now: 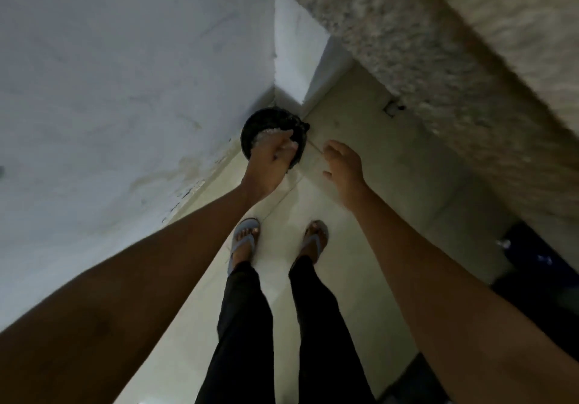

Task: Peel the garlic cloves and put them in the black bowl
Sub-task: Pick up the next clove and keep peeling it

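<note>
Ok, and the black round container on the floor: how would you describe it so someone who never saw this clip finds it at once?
Start where the white wall meets the speckled stone counter, and drop to the floor in that corner. There sits the black container, directly under the left hand, which holds pale, whitish bits over it. It is the only dark round thing on the pale floor; the right hand hangs empty beside it.

No readable text, labels, brands, numbers or signs appear anywhere in this dim, blurred view looking down at the floor.
</note>
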